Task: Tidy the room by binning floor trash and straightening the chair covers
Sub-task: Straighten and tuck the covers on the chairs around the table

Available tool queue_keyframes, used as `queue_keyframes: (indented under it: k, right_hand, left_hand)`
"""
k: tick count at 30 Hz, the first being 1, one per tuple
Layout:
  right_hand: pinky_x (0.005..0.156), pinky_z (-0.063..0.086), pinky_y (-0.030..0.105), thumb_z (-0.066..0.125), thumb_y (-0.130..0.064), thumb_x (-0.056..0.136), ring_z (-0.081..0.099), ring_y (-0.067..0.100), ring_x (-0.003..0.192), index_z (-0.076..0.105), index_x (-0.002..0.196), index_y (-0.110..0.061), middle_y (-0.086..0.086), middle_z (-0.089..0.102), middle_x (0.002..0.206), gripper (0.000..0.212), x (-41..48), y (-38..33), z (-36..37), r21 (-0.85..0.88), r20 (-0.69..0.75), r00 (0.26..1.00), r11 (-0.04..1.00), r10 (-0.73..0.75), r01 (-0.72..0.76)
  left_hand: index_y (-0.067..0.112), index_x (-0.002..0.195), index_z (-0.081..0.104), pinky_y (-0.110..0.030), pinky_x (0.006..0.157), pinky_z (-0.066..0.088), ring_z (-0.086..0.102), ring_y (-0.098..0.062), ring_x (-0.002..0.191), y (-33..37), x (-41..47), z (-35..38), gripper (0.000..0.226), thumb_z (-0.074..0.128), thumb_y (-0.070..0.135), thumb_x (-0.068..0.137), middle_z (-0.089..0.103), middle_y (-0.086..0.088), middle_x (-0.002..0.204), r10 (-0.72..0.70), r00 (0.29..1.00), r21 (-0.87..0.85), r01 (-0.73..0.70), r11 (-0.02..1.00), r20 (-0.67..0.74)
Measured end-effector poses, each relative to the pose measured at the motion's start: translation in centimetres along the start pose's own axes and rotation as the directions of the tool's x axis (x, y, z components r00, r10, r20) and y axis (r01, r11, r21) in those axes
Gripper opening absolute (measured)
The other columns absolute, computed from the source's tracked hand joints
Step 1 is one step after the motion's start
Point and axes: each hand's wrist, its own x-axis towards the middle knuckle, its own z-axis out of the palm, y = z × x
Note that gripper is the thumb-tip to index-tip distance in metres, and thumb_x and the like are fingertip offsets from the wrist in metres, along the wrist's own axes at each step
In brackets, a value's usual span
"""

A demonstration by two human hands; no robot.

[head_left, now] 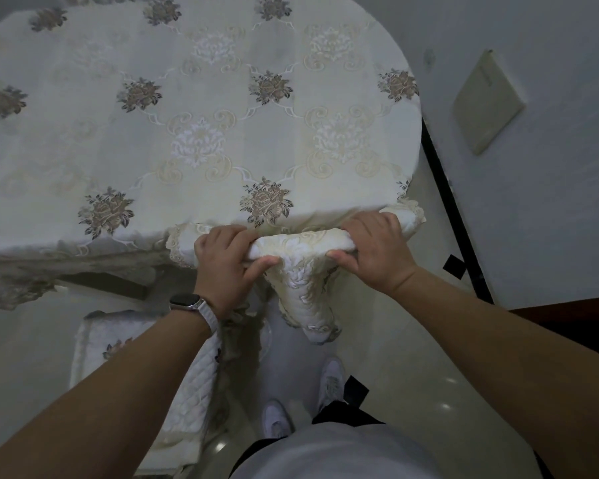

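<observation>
A cream embroidered chair cover (pixel 301 247) is draped over a chair's top rail at the table's near edge, and a flap of it hangs down toward the floor. My left hand (pixel 223 259), with a watch on its wrist, grips the cover's left part, fingers over the top and thumb underneath. My right hand (pixel 374 247) grips the right part the same way. The chair itself is hidden under the fabric.
A table with a floral cream tablecloth (pixel 201 126) fills the upper frame. A second chair with a quilted white cover (pixel 146 371) stands at lower left. A beige flat panel (pixel 486 102) sits on the grey wall at right. My white shoes (pixel 331 378) stand on glossy tiles.
</observation>
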Motion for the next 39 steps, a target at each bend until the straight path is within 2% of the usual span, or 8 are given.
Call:
queue_keyframes:
  k: [6, 14, 20, 23, 28, 31, 35, 39]
  right_hand:
    - [0.078, 0.037, 0.042, 0.030, -0.067, 0.095, 0.057, 0.030, 0.082, 0.062, 0.093, -0.008, 0.010, 0.062, 0.090, 0.067, -0.1, 0.3, 0.1, 0.000, 0.036, 0.999, 1.000, -0.006, 0.006]
    - [0.078, 0.037, 0.041, 0.030, -0.067, 0.096, 0.058, 0.030, 0.084, 0.064, 0.094, -0.007, 0.009, 0.062, 0.091, 0.069, -2.1, -0.6, -0.2, 0.015, 0.091, 0.996, 1.000, 0.009, -0.010]
    - [0.085, 0.034, 0.040, 0.039, -0.065, 0.090, 0.058, 0.031, 0.090, 0.063, 0.100, -0.009, 0.008, 0.062, 0.096, 0.062, -2.0, -1.2, -1.2, 0.043, 0.236, 0.968, 0.995, 0.082, -0.094]
    - [0.092, 0.031, 0.038, 0.044, -0.061, 0.086, 0.057, 0.029, 0.099, 0.063, 0.106, -0.009, 0.007, 0.063, 0.103, 0.059, -2.1, -1.8, -2.1, 0.059, 0.312, 0.941, 0.986, 0.132, -0.157]
    - [0.103, 0.033, 0.041, 0.040, -0.058, 0.089, 0.052, 0.027, 0.115, 0.060, 0.121, -0.012, 0.006, 0.060, 0.120, 0.060, -2.2, -2.8, -3.7, 0.080, 0.392, 0.906, 0.975, 0.161, -0.208]
    - [0.103, 0.035, 0.043, 0.042, -0.055, 0.091, 0.052, 0.027, 0.116, 0.059, 0.123, -0.012, 0.008, 0.060, 0.123, 0.056, -2.0, -3.6, -4.7, 0.080, 0.385, 0.914, 0.982, 0.127, -0.170]
    - [0.101, 0.038, 0.044, 0.043, -0.053, 0.092, 0.053, 0.028, 0.113, 0.060, 0.124, -0.011, 0.008, 0.060, 0.122, 0.055, -1.2, -5.2, -5.2, 0.087, 0.359, 0.933, 0.995, 0.008, -0.042]
    - [0.107, 0.027, 0.045, 0.041, -0.053, 0.091, 0.052, 0.029, 0.116, 0.058, 0.126, -0.013, 0.008, 0.058, 0.125, 0.056, 0.2, -7.3, -5.0, 0.080, 0.376, 0.916, 0.990, -0.141, 0.120]
  left_hand:
    - [0.029, 0.109, 0.054, -0.038, 0.089, 0.027, 0.049, -0.021, 0.101, -0.1, -0.2, 0.3, 0.051, 0.039, 0.073, 0.089, 0.065, -0.006, 0.099, -0.015, 1.000, 0.006, 0.015, 1.000, 0.009]
    - [0.016, 0.100, 0.069, -0.036, 0.091, 0.025, 0.051, -0.023, 0.103, 0.2, -2.4, 0.5, 0.070, 0.036, 0.077, 0.088, 0.064, -0.003, 0.103, -0.055, 0.993, -0.013, 0.057, 0.998, 0.103]
    - [0.018, 0.105, 0.067, -0.033, 0.092, 0.022, 0.048, -0.019, 0.105, 0.6, -2.1, -0.5, 0.068, 0.039, 0.077, 0.086, 0.063, 0.000, 0.106, -0.085, 0.975, -0.042, 0.095, 0.995, 0.205]
    - [0.018, 0.107, 0.067, -0.034, 0.095, 0.024, 0.052, -0.020, 0.106, 1.0, -2.1, -1.0, 0.057, 0.050, 0.067, 0.084, 0.063, 0.001, 0.106, -0.100, 0.967, -0.060, 0.117, 0.991, 0.236]
    - [0.014, 0.114, 0.068, -0.043, 0.098, 0.038, 0.057, -0.026, 0.107, 2.5, -2.3, -2.4, 0.049, 0.050, 0.052, 0.088, 0.066, -0.003, 0.111, -0.089, 0.966, -0.111, 0.119, 0.987, 0.241]
    - [0.013, 0.117, 0.069, -0.049, 0.098, 0.045, 0.058, -0.024, 0.112, 3.2, -3.0, -3.5, 0.045, 0.052, 0.045, 0.091, 0.066, -0.004, 0.120, -0.066, 0.971, -0.108, 0.093, 0.990, 0.228]
    - [0.014, 0.121, 0.067, -0.048, 0.102, 0.043, 0.055, -0.026, 0.119, 4.0, -4.5, -5.3, 0.043, 0.053, 0.041, 0.091, 0.063, -0.006, 0.127, -0.060, 0.982, 0.001, 0.061, 0.998, 0.180]
    - [0.015, 0.123, 0.066, -0.048, 0.107, 0.036, 0.049, -0.030, 0.129, 5.1, -7.0, -7.7, 0.043, 0.052, 0.041, 0.092, 0.061, -0.008, 0.133, -0.138, 0.985, 0.180, 0.117, 0.977, 0.106]
